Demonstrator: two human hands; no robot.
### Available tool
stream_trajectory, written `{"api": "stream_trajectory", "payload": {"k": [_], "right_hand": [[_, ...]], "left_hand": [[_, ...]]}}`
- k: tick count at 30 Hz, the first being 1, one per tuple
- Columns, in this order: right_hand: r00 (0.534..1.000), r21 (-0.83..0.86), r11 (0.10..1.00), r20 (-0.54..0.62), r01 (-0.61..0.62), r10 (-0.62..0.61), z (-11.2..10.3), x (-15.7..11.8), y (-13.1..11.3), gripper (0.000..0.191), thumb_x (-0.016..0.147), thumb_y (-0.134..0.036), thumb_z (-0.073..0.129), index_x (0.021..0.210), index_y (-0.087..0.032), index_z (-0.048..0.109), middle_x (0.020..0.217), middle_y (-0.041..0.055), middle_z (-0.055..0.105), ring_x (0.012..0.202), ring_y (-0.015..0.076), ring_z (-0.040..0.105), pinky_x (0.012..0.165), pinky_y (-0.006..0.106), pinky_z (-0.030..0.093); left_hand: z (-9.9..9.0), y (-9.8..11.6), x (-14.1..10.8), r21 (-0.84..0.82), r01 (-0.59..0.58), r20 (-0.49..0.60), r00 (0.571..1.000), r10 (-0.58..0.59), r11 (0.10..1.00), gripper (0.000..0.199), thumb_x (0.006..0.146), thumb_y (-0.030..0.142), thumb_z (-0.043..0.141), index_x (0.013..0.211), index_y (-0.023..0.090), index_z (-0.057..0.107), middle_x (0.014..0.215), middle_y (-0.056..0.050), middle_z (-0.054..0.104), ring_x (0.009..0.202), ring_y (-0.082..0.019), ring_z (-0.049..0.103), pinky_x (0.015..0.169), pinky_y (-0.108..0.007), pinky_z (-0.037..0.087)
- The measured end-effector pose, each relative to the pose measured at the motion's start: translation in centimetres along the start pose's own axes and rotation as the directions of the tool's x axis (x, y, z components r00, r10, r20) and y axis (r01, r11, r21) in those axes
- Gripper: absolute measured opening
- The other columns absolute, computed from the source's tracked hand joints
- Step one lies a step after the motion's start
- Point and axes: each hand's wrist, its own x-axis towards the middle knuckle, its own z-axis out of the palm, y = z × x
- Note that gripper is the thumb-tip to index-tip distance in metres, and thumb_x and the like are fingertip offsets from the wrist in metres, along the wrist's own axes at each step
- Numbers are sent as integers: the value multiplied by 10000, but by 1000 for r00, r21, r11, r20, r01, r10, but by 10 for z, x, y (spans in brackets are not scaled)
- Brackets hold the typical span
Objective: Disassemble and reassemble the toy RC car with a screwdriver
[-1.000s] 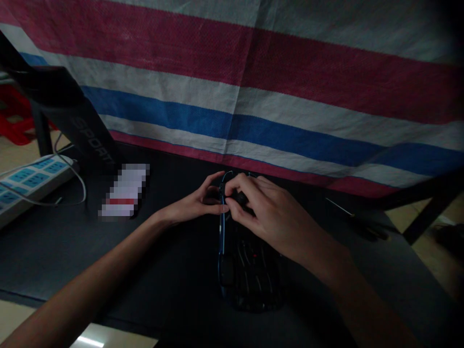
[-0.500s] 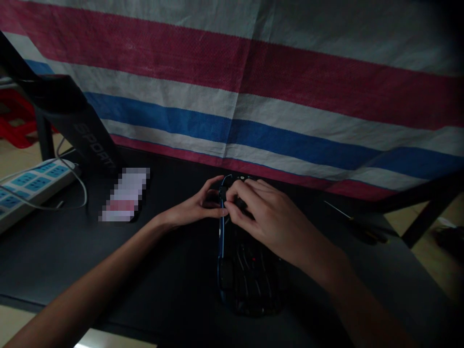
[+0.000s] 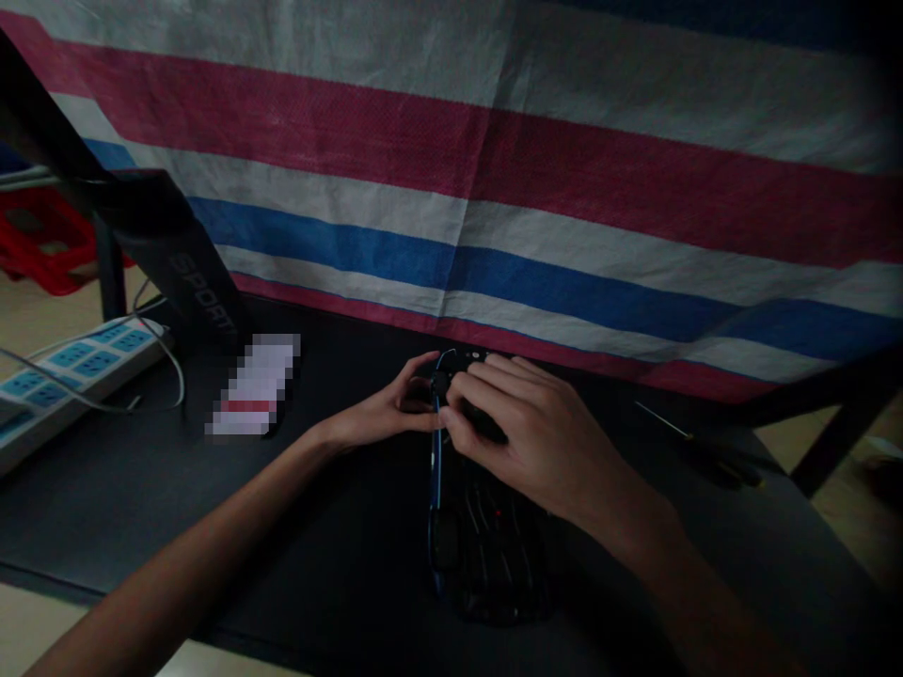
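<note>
A toy car [image 3: 494, 555] lies upside down on the black padded surface, its dark underside facing up and a blue edge showing along its left. My left hand [image 3: 399, 406] holds the car's far left side around a wheel [image 3: 442, 381], with thumb and fingers curled against it. Over the far half of the underside, my right hand [image 3: 518, 414] is closed in a pinch, its fingertips low against the car. Whatever those fingers hold is hidden beneath them. A screwdriver [image 3: 705, 451] rests to the right of both hands.
On the left are a phone [image 3: 258, 385] with a blurred screen, a white power strip [image 3: 91, 367] with a grey cable, and a dark post [image 3: 194, 273] marked SPORT. A striped sheet [image 3: 395, 169] hangs behind. A red stool [image 3: 49, 235] stands beyond the left edge.
The view has tilted and shifted slightly, so the surroundings sit a little lower and further right. Both hands stay at the toy car, with the right fingers only slightly shifted.
</note>
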Motion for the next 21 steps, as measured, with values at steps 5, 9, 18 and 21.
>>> {"api": "stream_trajectory", "payload": {"k": [5, 9, 18, 21], "right_hand": [[999, 54, 998, 25, -25, 23, 3, 0, 3, 124, 1039, -228, 547, 997, -183, 655, 893, 37, 676, 860, 203, 642, 785, 354, 483], [999, 120, 993, 26, 20, -23, 0, -1, 3, 101, 1010, -141, 531, 1067, -186, 602, 1028, 62, 665, 1013, 213, 625, 911, 366, 500], [997, 59, 995, 16, -76, 75, 0, -2, -2, 105, 1021, -230, 503, 1019, -198, 603, 950, 59, 699, 916, 226, 657, 843, 385, 503], [991, -27, 991, 1, -134, 134, 4, -3, -4, 215, 1065, -334, 492, 958, -200, 622, 834, 36, 697, 769, 206, 667, 710, 359, 483]], "left_hand": [[-1, -1, 1, -6, -5, 3, 1000, 5, 1000, 970, 838, 299, 834, 1604, 353, 242, 1512, -126, 469, 1362, -299, 527, 1179, -576, 364], [-2, -5, 1, -14, -7, 2, 1000, 7, 1000, 983, 842, 311, 838, 1607, 372, 223, 1529, -107, 467, 1358, -281, 544, 1191, -553, 365], [-1, -1, 0, 24, -17, 2, 1000, 16, 1000, 936, 853, 336, 815, 1601, 385, 255, 1477, -97, 497, 1362, -299, 530, 1177, -576, 378], [-1, 2, 0, 42, 12, -11, 1000, -11, 999, 957, 844, 342, 825, 1608, 353, 250, 1456, -115, 493, 1337, -301, 534, 1159, -574, 391]]}}
